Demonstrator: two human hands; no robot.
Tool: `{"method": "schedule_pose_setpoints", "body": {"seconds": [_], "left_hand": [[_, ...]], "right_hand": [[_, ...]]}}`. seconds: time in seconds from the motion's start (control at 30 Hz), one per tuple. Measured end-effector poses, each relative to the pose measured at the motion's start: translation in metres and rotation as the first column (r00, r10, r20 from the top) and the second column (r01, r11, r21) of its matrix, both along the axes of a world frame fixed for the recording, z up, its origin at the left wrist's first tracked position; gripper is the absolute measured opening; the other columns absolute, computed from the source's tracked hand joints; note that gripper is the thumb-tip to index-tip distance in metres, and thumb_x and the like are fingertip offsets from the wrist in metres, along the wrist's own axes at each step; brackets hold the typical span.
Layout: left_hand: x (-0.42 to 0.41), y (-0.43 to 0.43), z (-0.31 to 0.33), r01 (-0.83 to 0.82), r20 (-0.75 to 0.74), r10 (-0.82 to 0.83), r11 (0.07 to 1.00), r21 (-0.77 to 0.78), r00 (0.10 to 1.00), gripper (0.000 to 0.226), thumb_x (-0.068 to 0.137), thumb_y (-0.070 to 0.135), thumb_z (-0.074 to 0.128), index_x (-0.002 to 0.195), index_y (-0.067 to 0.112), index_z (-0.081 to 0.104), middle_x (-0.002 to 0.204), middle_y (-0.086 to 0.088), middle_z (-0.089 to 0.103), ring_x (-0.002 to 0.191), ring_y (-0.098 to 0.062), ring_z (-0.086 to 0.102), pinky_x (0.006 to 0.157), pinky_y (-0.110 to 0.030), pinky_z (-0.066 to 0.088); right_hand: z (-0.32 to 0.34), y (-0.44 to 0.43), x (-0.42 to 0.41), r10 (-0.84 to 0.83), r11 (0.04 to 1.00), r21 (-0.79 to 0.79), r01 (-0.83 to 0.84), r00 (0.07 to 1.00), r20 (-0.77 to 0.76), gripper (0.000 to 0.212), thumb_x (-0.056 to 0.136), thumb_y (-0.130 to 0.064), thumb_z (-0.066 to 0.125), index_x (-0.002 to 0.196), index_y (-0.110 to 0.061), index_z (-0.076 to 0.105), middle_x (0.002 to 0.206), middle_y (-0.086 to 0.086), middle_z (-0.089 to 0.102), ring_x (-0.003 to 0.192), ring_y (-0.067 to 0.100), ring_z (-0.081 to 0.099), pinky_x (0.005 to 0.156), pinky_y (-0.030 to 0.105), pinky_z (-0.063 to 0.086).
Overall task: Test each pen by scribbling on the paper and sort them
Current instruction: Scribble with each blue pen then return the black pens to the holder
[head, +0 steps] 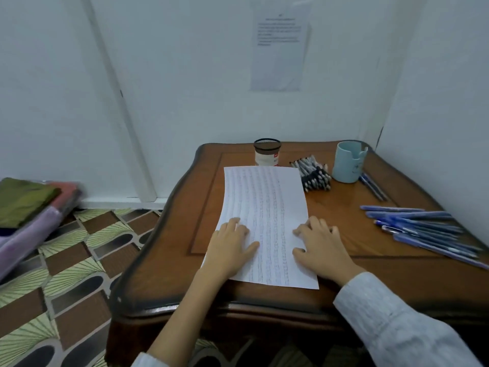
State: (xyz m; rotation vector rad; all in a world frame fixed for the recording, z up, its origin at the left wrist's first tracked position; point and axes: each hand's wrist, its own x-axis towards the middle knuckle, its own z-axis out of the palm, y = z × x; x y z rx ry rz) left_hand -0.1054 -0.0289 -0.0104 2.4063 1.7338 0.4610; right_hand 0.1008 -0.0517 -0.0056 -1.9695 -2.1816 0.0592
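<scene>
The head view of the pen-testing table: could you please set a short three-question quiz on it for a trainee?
1. True or false: the left hand grips a pen.
2. Where do the loose blue pens lie? A) on the floor; B) on the table, right of the paper; C) under the paper.
3. Fill in: the right hand rests, fingers spread, on the ____.

Key: 1 false, it lies flat on the paper and holds nothing; 2 B; 3 paper.
</scene>
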Motion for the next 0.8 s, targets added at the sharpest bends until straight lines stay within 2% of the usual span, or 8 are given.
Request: {"method": "schedule_pose_setpoints", "body": {"seconds": [0.07, 0.13, 0.2, 0.37, 0.53, 0.63, 0.7, 0.8], "left_hand": [[0.009, 0.002, -0.001, 0.052, 0.023, -0.051, 0.999, -0.018, 0.998, 0.044, 0.095, 0.048, 0.048, 0.126, 0.018, 0.051, 0.144, 0.003, 0.040, 0.129, -0.016, 0.042, 0.101, -0.027, 0.030], [0.022, 0.004, -0.002, 0.091, 0.024, -0.090, 0.996, -0.025, 0.996, 0.042, 0.094, 0.051, 0.047, 0.122, 0.020, 0.049, 0.124, 0.006, 0.051, 0.107, -0.012, 0.051, 0.086, -0.023, 0.032], [0.033, 0.004, -0.002, 0.117, 0.045, -0.115, 0.992, -0.041, 0.992, 0.041, 0.094, 0.053, 0.046, 0.121, 0.022, 0.047, 0.116, 0.008, 0.053, 0.098, -0.010, 0.050, 0.082, -0.022, 0.030], [0.061, 0.002, -0.004, 0.185, 0.037, -0.185, 0.983, 0.011, 0.982, 0.038, 0.096, 0.051, 0.042, 0.122, 0.024, 0.048, 0.123, 0.011, 0.053, 0.111, -0.008, 0.048, 0.084, -0.022, 0.026], [0.084, 0.001, -0.006, 0.244, -0.011, -0.244, 0.968, 0.066, 0.970, 0.044, 0.096, 0.051, 0.040, 0.130, 0.024, 0.046, 0.128, 0.011, 0.049, 0.113, -0.010, 0.043, 0.092, -0.024, 0.030], [0.095, 0.001, -0.006, 0.281, -0.005, -0.282, 0.956, 0.085, 0.959, 0.056, 0.097, 0.051, 0.040, 0.144, 0.021, 0.035, 0.131, 0.008, 0.045, 0.113, -0.011, 0.040, 0.092, -0.022, 0.031], [0.103, 0.005, -0.006, 0.288, -0.012, -0.288, 0.955, 0.074, 0.958, 0.061, 0.097, 0.051, 0.041, 0.148, 0.019, 0.030, 0.130, 0.005, 0.042, 0.113, -0.012, 0.038, 0.091, -0.021, 0.030], [0.113, 0.012, -0.006, 0.279, 0.026, -0.281, 0.959, 0.058, 0.959, 0.051, 0.096, 0.050, 0.042, 0.137, 0.018, 0.044, 0.124, 0.003, 0.041, 0.112, -0.012, 0.038, 0.090, -0.021, 0.029]], "right_hand": [[0.001, 0.002, 0.012, -0.019, 1.000, 0.001, 0.019, 0.999, -0.036, 0.035, 0.090, -0.036, 0.048, 0.123, -0.025, 0.051, 0.120, -0.006, 0.043, 0.111, 0.012, 0.040, 0.095, 0.033, 0.029], [0.002, 0.003, 0.027, -0.041, 0.999, 0.007, 0.041, 0.998, -0.054, 0.026, 0.092, -0.036, 0.048, 0.115, -0.024, 0.053, 0.120, -0.007, 0.046, 0.111, 0.010, 0.042, 0.096, 0.033, 0.029], [0.004, 0.003, 0.041, -0.059, 0.998, -0.004, 0.059, 0.997, -0.058, 0.022, 0.093, -0.039, 0.048, 0.108, -0.025, 0.052, 0.118, -0.008, 0.049, 0.111, 0.010, 0.044, 0.096, 0.032, 0.028], [0.009, -0.001, 0.067, -0.133, 0.990, -0.054, 0.131, 0.990, -0.050, 0.024, 0.092, -0.047, 0.050, 0.104, -0.025, 0.049, 0.115, -0.009, 0.053, 0.111, 0.010, 0.046, 0.098, 0.035, 0.025], [0.013, -0.005, 0.091, -0.178, 0.977, -0.133, 0.166, 0.980, -0.083, 0.050, 0.091, -0.042, 0.051, 0.137, -0.026, 0.040, 0.140, -0.007, 0.043, 0.133, 0.013, 0.035, 0.114, 0.044, 0.016], [0.015, -0.009, 0.104, -0.182, 0.971, -0.174, 0.164, 0.979, -0.091, 0.059, 0.092, -0.037, 0.047, 0.147, -0.025, 0.029, 0.147, -0.003, 0.034, 0.139, 0.017, 0.026, 0.116, 0.047, 0.011], [0.013, -0.012, 0.108, -0.186, 0.972, -0.162, 0.170, 0.978, -0.093, 0.056, 0.092, -0.035, 0.045, 0.146, -0.023, 0.033, 0.141, -0.002, 0.035, 0.135, 0.017, 0.029, 0.115, 0.046, 0.014], [0.006, -0.017, 0.108, -0.201, 0.977, -0.091, 0.192, 0.974, -0.107, 0.045, 0.092, -0.028, 0.044, 0.137, -0.021, 0.042, 0.135, -0.002, 0.038, 0.129, 0.015, 0.032, 0.113, 0.040, 0.017]]}}
